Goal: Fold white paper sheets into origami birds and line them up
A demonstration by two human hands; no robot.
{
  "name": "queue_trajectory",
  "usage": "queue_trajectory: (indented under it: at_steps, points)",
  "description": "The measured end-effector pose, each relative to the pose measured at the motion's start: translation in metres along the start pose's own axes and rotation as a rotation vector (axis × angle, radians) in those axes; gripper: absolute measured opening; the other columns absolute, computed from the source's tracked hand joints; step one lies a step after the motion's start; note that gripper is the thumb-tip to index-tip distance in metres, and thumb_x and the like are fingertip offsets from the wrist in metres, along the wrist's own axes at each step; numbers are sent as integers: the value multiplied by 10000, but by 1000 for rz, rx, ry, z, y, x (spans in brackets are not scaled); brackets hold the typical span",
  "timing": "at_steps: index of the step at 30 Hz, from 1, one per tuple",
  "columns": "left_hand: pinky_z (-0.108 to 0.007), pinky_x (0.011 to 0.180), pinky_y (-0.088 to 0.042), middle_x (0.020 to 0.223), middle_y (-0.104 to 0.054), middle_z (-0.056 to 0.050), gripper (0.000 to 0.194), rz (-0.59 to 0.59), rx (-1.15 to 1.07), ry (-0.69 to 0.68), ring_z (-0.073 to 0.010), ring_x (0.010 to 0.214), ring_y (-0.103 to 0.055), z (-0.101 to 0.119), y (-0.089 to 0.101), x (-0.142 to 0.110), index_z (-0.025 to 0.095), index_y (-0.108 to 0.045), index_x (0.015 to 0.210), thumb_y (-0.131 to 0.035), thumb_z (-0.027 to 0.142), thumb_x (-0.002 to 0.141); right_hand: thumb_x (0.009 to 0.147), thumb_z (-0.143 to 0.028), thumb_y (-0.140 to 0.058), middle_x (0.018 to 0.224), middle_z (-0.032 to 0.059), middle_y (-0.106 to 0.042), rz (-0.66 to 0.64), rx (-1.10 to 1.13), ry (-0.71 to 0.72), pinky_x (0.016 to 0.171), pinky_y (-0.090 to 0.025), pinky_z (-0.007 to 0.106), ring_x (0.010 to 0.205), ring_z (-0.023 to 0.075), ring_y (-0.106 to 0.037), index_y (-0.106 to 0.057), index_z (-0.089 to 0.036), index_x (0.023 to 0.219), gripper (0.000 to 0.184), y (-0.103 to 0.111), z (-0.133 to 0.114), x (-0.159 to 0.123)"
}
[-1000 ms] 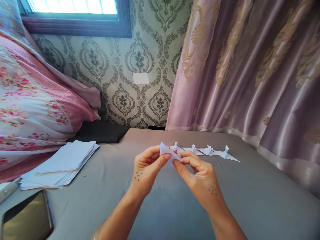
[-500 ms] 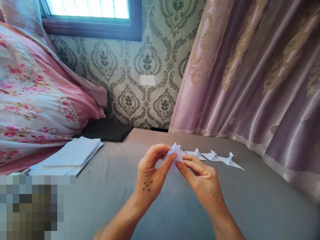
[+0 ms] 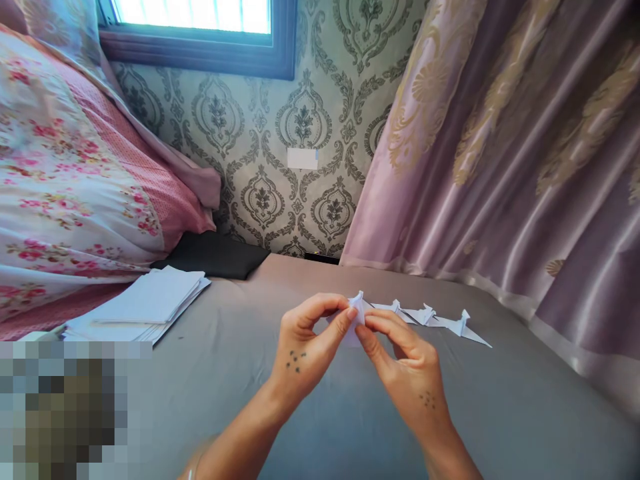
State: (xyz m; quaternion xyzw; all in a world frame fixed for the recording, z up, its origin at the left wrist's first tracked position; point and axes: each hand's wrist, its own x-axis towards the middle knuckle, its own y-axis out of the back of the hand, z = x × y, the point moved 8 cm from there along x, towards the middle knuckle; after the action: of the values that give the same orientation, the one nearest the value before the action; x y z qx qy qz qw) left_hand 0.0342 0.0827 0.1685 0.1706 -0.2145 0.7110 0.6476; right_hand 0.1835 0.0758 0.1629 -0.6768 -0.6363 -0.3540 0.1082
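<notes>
Your left fingers (image 3: pixel 344 323) and right fingers (image 3: pixel 384 325) pinch the paper (image 3: pixel 360 317) directly between them, short of the bed's (image 3: pixel 250 347) far edge.

Folded white paper (image 3: pixel 360 309), tip upward, raised, lower folds unclear

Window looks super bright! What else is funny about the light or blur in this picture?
Head view: the window glares nearly white; head view, lower left: pixel blocks hide what's there; head view, right side: the purple curtain shines in streaks; head view, middle: the folded paper between the left hand and right hand is so pale its creases are hard to see.
</notes>
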Motion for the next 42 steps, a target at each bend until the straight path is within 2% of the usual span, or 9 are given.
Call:
queue_trajectory:
  at_steps: [8,13,17,24,27,31,35,40,42]
  points:
    - [-228,741,-539,823,-703,-13,79,-8,-181,57,-133,777,-656,-14,-8,0,175,-672,853,-700,199,783,839,-261,-648,909,-18,-680,54,-45,-34,778,-526,295,824,141,-636,-660,-280,967,130,5,2,-2]
    - [-234,735,-540,817,-722,-30,50,-49,-146,84,-144,774,-668,-12,-10,1,165,-687,830,-685,198,793,849,-262,-633,940,-29,-684,52,-40,-36,790,-531,292,836,133,-641,-632,-314,1031,189,6,2,-4]
    - [-185,660,-512,747,-699,-4,37,-27,-133,148,-105,692,-629,-14,-9,1,163,-688,776,-700,197,771,851,-274,-626,924,-40,-683,18,-33,-81,790,-522,280,837,126,-638,-634,-316,1004,158,3,3,-3]
    - [-155,564,-447,720,-670,3,127,69,-213,334,-70,618,-564,-33,0,1,144,-689,775,-732,260,743,835,-346,-628,887,-3,-676,-197,62,-266,793,-487,291,841,152,-625,-678,-233,824,124,-11,14,-2]
    - [-158,532,-428,720,-669,-4,179,35,-251,407,-69,588,-554,-43,0,3,139,-672,802,-746,286,731,825,-407,-631,815,12,-687,-280,156,-441,747,-477,296,788,159,-616,-709,-217,801,207,-17,29,-6]
    - [-168,576,-452,853,-689,-29,264,-83,-243,436,-87,663,-589,-47,-5,5,164,-639,985,-705,319,782,774,-466,-675,754,31,-686,-265,352,-648,717,-466,299,729,153,-586,-736,-189,791,284,-16,47,-12]
    - [-226,700,-510,1078,-661,-81,267,-244,-139,291,-131,820,-627,-36,-10,7,183,-606,1121,-553,313,894,739,-462,-714,760,48,-689,-259,539,-736,697,-462,280,711,142,-583,-744,-163,800,306,-13,55,-12]
    - [-321,974,-455,1381,-490,-100,370,-450,165,-166,-202,1190,-531,-5,-16,3,238,-582,1243,-406,143,931,739,-453,-717,775,63,-698,-283,647,-785,679,-465,272,705,144,-606,-722,-153,798,306,-14,59,-12]
    - [-341,1030,-416,1388,-494,-84,411,-528,278,-262,-202,1248,-494,-2,-19,-2,263,-568,1269,-391,114,929,746,-459,-706,774,60,-699,-293,635,-797,667,-466,265,694,139,-603,-711,-160,798,303,-14,61,-13]
